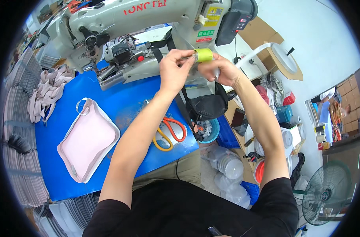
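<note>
I get a bright feed, lit by cool, fairly even white light; I cannot tell where it comes from. Below the long grey-white metal sewing machine (156,23), a pale sheen dulls the glossy flat blue tabletop (144,91). Just under the machine, I see the bare right hand (225,72) smeared by motion blur. Right of the machine, the smooth white wall (326,43) looks pale. Left of it, tall stacked grey sheets (19,98) bend and soften toward my lens's black rim.
</note>
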`<state>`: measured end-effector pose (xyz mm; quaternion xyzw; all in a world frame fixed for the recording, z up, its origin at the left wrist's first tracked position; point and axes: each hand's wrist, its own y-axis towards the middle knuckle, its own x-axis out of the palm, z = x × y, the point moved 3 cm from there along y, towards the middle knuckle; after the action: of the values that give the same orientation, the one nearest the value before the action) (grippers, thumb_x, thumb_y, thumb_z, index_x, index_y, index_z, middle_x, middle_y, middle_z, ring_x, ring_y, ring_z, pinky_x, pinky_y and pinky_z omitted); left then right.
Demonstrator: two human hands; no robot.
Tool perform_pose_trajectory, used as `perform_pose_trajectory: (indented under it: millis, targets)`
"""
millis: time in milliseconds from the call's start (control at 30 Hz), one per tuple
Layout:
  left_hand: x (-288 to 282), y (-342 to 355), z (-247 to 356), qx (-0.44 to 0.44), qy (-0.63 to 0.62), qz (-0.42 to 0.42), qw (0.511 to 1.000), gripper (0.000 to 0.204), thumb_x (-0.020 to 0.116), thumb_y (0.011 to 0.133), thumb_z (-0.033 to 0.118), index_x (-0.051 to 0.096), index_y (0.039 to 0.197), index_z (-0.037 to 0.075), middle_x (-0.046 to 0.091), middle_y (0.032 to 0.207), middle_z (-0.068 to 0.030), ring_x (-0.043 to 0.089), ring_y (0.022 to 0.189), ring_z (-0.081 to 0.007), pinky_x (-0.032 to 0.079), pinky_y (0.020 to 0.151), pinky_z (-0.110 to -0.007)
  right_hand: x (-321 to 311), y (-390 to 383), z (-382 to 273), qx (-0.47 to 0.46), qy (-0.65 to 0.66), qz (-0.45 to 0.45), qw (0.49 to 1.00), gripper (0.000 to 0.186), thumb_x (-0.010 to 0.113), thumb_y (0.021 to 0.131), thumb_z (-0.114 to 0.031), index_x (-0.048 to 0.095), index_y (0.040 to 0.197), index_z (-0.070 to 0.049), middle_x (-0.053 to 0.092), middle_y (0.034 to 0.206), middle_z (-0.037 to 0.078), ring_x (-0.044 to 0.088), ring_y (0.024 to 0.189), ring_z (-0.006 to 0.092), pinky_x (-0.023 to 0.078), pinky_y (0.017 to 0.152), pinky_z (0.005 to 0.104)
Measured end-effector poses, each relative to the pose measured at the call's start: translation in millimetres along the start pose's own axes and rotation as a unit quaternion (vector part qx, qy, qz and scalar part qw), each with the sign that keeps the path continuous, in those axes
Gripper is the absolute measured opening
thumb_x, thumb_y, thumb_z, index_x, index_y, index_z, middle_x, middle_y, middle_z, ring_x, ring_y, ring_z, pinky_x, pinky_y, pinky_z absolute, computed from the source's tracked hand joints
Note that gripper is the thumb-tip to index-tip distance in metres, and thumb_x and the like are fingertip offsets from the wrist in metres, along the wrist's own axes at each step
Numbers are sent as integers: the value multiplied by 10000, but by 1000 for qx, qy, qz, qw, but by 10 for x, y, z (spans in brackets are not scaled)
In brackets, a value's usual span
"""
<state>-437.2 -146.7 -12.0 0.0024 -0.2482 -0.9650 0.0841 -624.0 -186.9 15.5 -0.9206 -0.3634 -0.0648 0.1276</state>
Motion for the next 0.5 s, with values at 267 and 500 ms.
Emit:
perform_pose_trajectory:
  millis: [267,500]
  targets:
    - [27,134,-62,100,-6,62,993,58,761,924,28,750,981,27,700,1075,-43,680,823,-90,577,566,-236,111,-148,4,-36,-42,9,998,562,745,927,-221,518,1433,-131,685,989,48,604,763,83,448,586,215]
    - [-231,-168,118,55,7,67,996,45,676,989,16,638,966,14,727,1186,-132,700,931,-123,606,727,-265,-1168,-1234,-232,-143,-605,442,646,273,705,951,-232,777,1165,-79,745,927,111,704,737,276,566,698,399]
